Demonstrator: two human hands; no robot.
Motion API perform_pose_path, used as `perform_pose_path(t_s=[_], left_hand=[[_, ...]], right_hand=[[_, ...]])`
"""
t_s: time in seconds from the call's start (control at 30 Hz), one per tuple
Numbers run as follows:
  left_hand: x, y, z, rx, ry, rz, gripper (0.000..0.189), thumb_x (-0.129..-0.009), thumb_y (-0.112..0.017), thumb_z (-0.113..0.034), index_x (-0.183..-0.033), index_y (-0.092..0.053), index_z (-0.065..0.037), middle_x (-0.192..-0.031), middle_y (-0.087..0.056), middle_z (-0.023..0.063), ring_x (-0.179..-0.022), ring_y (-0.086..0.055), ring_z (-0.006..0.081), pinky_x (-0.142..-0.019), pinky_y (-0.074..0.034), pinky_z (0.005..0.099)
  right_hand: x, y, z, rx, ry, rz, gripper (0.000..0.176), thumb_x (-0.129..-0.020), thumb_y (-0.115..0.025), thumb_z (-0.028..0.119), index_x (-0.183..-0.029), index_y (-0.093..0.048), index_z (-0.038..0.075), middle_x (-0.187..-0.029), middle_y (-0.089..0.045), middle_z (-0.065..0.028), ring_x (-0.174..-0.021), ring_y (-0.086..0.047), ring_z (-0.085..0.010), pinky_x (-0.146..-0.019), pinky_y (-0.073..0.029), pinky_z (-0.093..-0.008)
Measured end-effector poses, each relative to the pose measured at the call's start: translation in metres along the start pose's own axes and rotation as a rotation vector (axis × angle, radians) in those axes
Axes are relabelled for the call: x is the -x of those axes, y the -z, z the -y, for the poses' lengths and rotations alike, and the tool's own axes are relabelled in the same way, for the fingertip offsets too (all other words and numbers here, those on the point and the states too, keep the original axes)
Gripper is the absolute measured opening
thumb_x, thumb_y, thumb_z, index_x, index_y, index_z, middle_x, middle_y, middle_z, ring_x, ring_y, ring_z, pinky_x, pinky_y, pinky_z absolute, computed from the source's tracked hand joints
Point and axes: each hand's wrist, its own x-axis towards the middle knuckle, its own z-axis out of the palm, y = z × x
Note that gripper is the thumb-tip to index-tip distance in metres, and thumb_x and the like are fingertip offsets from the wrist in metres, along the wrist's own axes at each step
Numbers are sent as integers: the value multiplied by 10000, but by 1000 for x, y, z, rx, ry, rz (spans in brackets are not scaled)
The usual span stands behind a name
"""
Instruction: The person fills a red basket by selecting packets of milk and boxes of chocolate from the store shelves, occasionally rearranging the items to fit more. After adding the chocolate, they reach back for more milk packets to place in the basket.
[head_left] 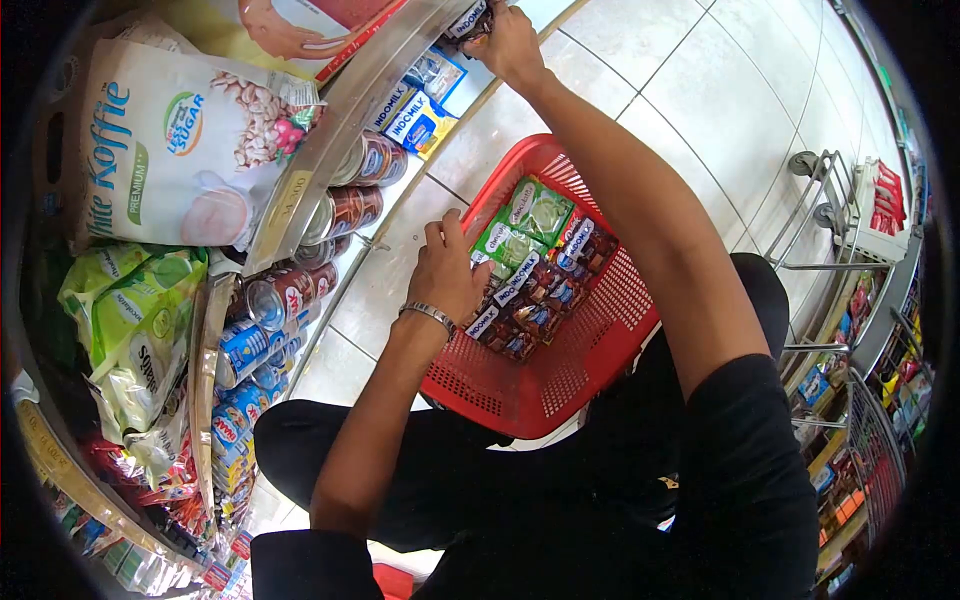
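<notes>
A red shopping basket point(595, 345) stands on the floor between my legs, its sides pierced with small holes. Inside lie two green carton packs point(540, 210) and several dark brown Indomilk packs point(530, 310). My left hand point(448, 272) is closed over the basket's left rim, thumb towards the inside and fingers outside. Up at the low shelf, my right hand point(508, 48) grips a dark brown Indomilk pack point(468, 22), partly cut off by the top of the view. Near that hand on the shelf are yellow-and-blue Indomilk cartons point(420, 122).
Rows of tins point(290, 295) fill the bottom shelf at left. Above them sit a large White Koffie bag point(190, 140) and green pouches point(130, 320). A price rail point(300, 190) juts along the shelf edge. A metal trolley point(825, 215) stands on the right beside another stocked shelf.
</notes>
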Motion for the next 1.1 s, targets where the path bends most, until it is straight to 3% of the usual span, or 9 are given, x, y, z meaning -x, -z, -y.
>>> perform_pose_path(t_s=[0.1, 0.27, 0.47, 0.7, 0.87, 1.1], left_hand=[[1, 2, -3, 2, 10, 14, 718, -833, -728, -184, -1352, -276, 21, -1245, -414, 328, -1102, -521, 504, -946, -470, 485], [0, 3, -4, 1, 36, 37, 727, -832, -728, -187, -1355, -271, 27, -1255, -409, 331, -1114, -513, 503, -959, -464, 477], [1, 1, -1, 1, 2, 5, 732, -828, -728, -186, -1356, -270, 30, -1257, -410, 332, -1121, -509, 503, -965, -461, 475], [1, 1, -2, 8, 8, 12, 732, -827, -728, -177, -1359, -269, 24, -1259, -410, 329, -1126, -509, 500, -969, -457, 478], [2, 3, -4, 10, 40, 46, 735, -831, -724, -175, -1371, -261, 11, -1267, -410, 321, -1135, -508, 500, -973, -456, 479], [3, 2, -2, 12, 14, 19, 728, -838, -715, -171, -1381, -258, -4, -1268, -412, 315, -1139, -509, 492, -976, -455, 477]], right_hand=[[1, 3, -3, 85, 95, 39, 805, -670, -808, 120, -1339, -389, -38, -1051, -583, -280, -994, -577, -445, -857, -489, -478], [-2, 4, -2, 46, -81, 89, 833, -666, -808, 110, -1368, -372, -3, -1032, -573, -263, -973, -574, -423, -860, -493, -470], [1, 6, 2, 65, 9, 56, 807, -678, -793, 51, -1363, -368, 3, -1108, -521, -258, -969, -576, -412, -862, -506, -451], [-1, 8, -5, -26, -101, 139, 789, -691, -767, 31, -1367, -362, -2, -1137, -496, -252, -991, -571, -399, -868, -505, -452], [-3, 0, -22, 149, -38, 111, 838, -676, -784, 71, -1392, -354, 3, -1137, -509, -261, -973, -575, -397, -864, -506, -439], [-7, 2, -12, 53, -82, 224, 904, -653, -827, 125, -1407, -345, -1, -1138, -513, -275, -1023, -552, -417, -887, -495, -453]])
